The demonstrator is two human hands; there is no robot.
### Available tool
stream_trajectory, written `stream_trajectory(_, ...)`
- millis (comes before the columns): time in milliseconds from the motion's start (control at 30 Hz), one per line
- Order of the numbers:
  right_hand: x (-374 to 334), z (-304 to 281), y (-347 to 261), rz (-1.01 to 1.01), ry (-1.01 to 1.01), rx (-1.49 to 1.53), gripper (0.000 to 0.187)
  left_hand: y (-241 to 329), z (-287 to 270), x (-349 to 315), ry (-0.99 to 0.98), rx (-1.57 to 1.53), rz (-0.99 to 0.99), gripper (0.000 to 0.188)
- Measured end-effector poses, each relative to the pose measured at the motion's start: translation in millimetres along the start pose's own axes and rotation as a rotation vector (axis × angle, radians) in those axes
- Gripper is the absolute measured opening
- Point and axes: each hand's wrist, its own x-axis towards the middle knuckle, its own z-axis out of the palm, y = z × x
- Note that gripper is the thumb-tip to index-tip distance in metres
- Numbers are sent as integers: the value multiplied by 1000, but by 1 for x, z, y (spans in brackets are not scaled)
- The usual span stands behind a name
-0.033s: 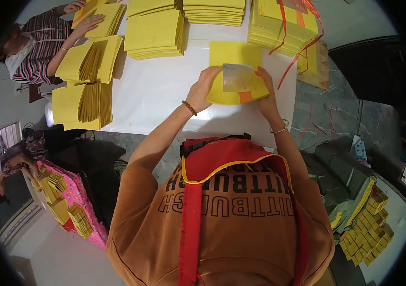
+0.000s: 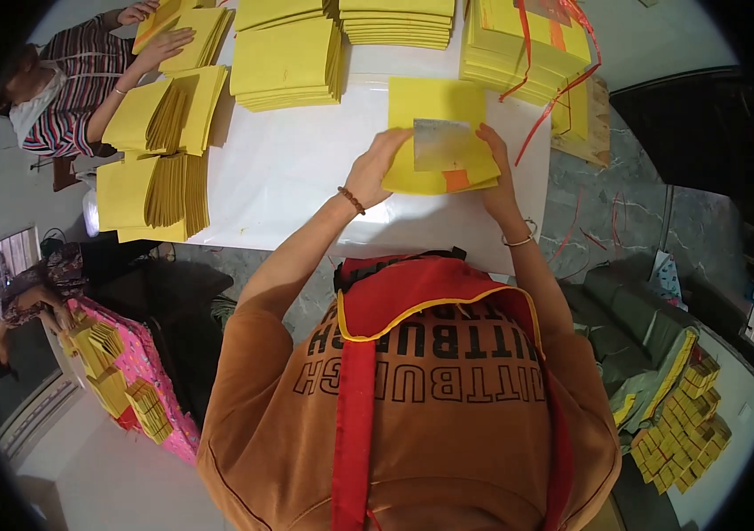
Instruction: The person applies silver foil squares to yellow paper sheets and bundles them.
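Several stacks (image 2: pixel 284 64), apparently paper, beyond packet (image 2: pixel 421 180)

Lighting, indoor: bright across my white tabletop (image 2: pixel 293 168), with pale glare beside my left hand (image 2: pixel 375 166). Shadow: soft, grey, on the tabletop between my forearms. Grey panel (image 2: pixel 441 146) on the yellow packet (image 2: pixel 405 97) I hold: hazy, detail smeared. Right background: dim. Margins: straight edges bowed by fisheye, falling away into black corners.
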Motion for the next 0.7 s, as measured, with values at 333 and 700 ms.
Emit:
stream_trajectory(333, -16, -8, 13, -52, -138, -41, 53, -6, 1, -9, 4, 228, 119, 48)
stream_trajectory(700, -20, 0, -2, 410, 242, 409, 45, 3, 5, -23, -38, 242, 46, 42)
